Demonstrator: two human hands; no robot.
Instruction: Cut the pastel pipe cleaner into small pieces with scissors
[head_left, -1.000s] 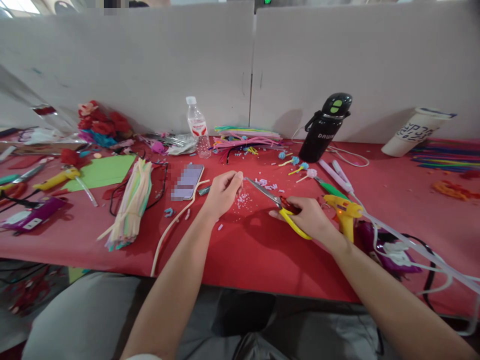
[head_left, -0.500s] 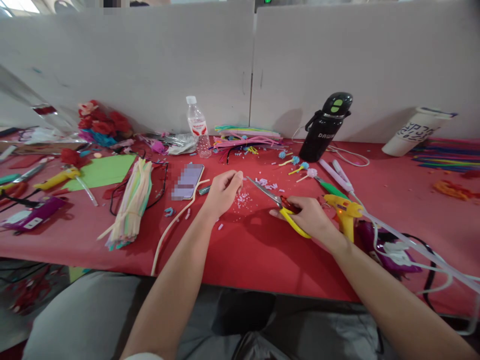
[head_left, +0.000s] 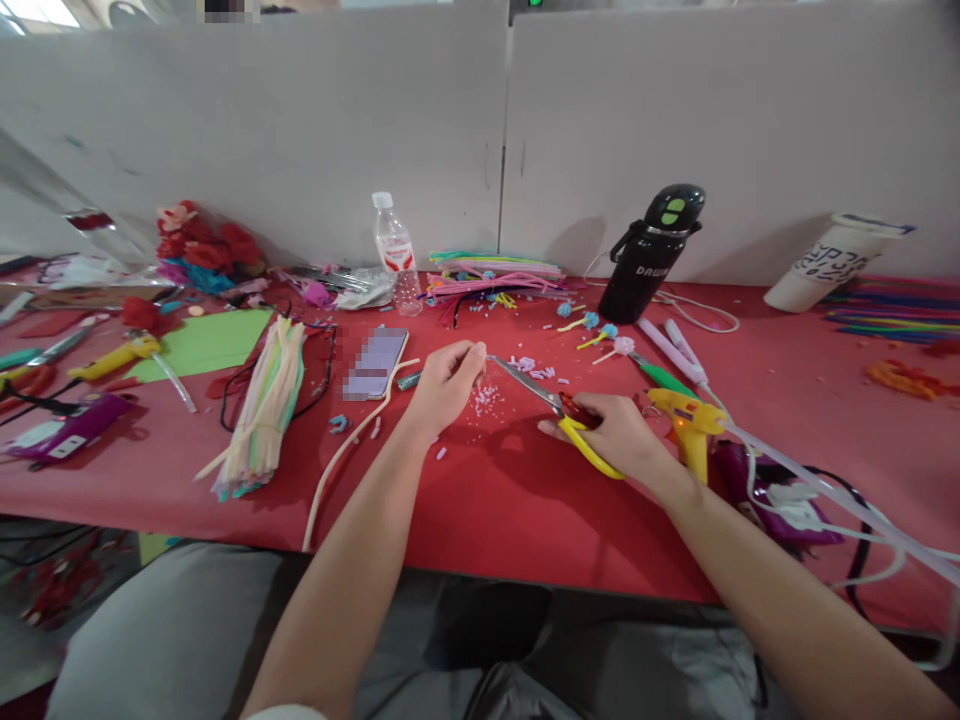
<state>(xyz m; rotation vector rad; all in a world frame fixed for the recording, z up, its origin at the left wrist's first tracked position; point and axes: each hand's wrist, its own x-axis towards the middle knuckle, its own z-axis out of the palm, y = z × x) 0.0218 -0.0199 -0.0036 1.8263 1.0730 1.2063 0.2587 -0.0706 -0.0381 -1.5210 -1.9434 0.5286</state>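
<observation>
My right hand point(head_left: 611, 430) is closed on the handles of yellow-handled scissors point(head_left: 589, 450), whose blades point left toward my left hand. The fingers of my left hand point(head_left: 450, 380) are pinched together just beyond the blade tips; what they hold is too small to make out. Below and between the hands, tiny pale bits point(head_left: 487, 400) are scattered on the red table point(head_left: 510, 520). Short lilac pieces point(head_left: 529, 368) lie behind the blades.
A phone point(head_left: 379, 362) and a bundle of pale pipe cleaners point(head_left: 266, 410) lie left. A clear bottle point(head_left: 397, 255) and black flask point(head_left: 649, 260) stand behind. On the right are a yellow glue gun point(head_left: 690, 425), its cords and a white cup point(head_left: 832, 262).
The scissors have shifted very slightly, their tips a little further left toward the fingers of my left hand. Both hands have stayed nearly in place.
</observation>
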